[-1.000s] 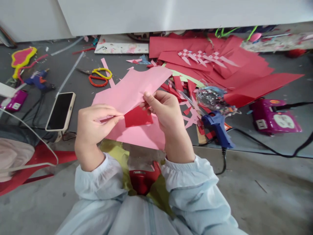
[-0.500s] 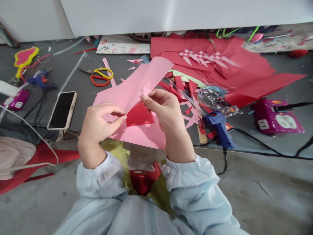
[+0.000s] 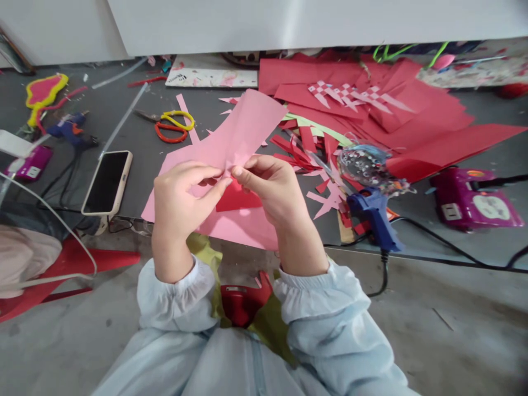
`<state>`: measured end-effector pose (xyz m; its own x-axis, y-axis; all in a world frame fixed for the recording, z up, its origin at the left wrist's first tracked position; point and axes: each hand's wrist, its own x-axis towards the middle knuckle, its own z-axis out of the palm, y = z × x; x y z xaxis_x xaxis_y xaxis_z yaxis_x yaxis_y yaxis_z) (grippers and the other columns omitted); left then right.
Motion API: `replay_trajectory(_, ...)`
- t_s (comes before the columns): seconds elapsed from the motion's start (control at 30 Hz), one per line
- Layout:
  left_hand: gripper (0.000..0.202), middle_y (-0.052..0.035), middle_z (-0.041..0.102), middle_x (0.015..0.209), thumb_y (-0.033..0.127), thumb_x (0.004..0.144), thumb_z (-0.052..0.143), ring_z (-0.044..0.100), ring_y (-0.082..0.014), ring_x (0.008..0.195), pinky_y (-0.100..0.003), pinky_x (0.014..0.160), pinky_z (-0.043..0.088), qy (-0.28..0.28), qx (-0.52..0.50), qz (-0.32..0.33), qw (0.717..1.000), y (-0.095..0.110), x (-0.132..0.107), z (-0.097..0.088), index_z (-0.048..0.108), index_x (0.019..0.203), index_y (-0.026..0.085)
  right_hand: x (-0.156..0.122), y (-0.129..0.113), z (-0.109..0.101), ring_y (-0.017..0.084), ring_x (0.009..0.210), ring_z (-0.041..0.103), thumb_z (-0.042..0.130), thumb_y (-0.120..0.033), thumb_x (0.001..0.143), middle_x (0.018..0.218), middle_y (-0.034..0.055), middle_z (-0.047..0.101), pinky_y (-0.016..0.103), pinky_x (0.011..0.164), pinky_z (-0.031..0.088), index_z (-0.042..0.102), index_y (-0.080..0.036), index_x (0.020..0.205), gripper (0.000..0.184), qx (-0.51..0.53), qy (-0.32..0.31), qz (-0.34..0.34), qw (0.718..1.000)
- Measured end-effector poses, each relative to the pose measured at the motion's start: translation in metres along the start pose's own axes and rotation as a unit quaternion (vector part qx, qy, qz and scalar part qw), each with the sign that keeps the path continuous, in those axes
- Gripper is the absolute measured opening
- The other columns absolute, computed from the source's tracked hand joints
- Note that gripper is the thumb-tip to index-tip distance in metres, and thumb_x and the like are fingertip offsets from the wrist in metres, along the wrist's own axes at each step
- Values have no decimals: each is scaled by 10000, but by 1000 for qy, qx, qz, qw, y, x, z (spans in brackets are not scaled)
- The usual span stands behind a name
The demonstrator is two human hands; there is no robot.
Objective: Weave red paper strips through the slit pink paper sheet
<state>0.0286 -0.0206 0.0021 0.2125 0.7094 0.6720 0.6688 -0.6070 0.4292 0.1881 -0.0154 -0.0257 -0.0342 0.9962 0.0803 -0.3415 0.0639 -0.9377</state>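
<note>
A large sheet of pink paper (image 3: 243,124) lies over the table's front edge, its upper part lifted and bent back. My left hand (image 3: 185,201) pinches a fold of it between thumb and fingers. Close beside, the thumb and fingers of my right hand (image 3: 272,190) pinch the same fold, the fingertips of both hands nearly touching. Under the fold, a piece of red paper (image 3: 239,199) shows against the lower part of the pink sheet. My hands partly cover the paper's middle.
Scissors (image 3: 175,125) and a phone (image 3: 108,181) lie at left. To the right are stacked red sheets (image 3: 412,121), paper scraps (image 3: 330,187), a bag of beads (image 3: 363,165), a blue glue gun (image 3: 373,217) with its cord, and a purple box (image 3: 474,201). Another glue gun (image 3: 72,132) is far left.
My left hand has moved right along the fold, up to my right hand. My right hand has shifted slightly left, and the lifted paper now looks narrower and gathered between the fingertips.
</note>
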Motion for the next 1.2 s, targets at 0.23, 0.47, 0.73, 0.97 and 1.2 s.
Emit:
replay_trajectory(0.23, 142, 51, 712, 712, 134, 782, 737, 654, -116, 621, -258, 613, 531, -7, -27, 2, 1000, 1, -1, -1, 675, 717, 244, 2, 1, -1, 32, 538, 503, 869, -376, 673, 606, -53, 613, 189, 546, 403, 701, -187, 689, 254, 43, -2, -13, 999)
replay_trajectory(0.47, 183, 12, 685, 683, 109, 793, 701, 632, -151, 605, -313, 592, 516, -49, -28, -3, 998, 1, -1, -3, 623, 680, 230, 2, -1, -3, 32, 538, 480, 844, -378, 711, 593, -53, 579, 192, 536, 372, 688, -178, 670, 257, 13, 9, -23, 1000)
replay_trajectory(0.73, 179, 39, 648, 651, 131, 810, 699, 601, -113, 602, -257, 573, 456, -40, -32, 38, 998, 1, -1, 1, 609, 677, 209, 2, -4, -3, 37, 559, 482, 862, -431, 664, 651, -32, 633, 201, 543, 386, 691, -168, 663, 313, 0, 1, -12, 1000)
replay_trajectory(0.97, 216, 42, 604, 607, 152, 824, 664, 566, -120, 570, -276, 538, 410, -74, -31, 26, 996, 1, -1, 0, 547, 651, 210, 0, -7, -3, 52, 590, 538, 898, -369, 617, 659, -18, 670, 197, 571, 430, 715, -160, 676, 285, -6, -29, 19, 999)
replay_trajectory(1.2, 280, 17, 591, 590, 142, 841, 614, 576, -158, 555, -336, 508, 421, -120, -55, 22, 991, 4, 0, -3, 492, 606, 231, 0, -7, -4, 55, 582, 528, 864, -431, 658, 667, -16, 669, 205, 570, 447, 716, -172, 699, 301, -19, -10, 8, 1000)
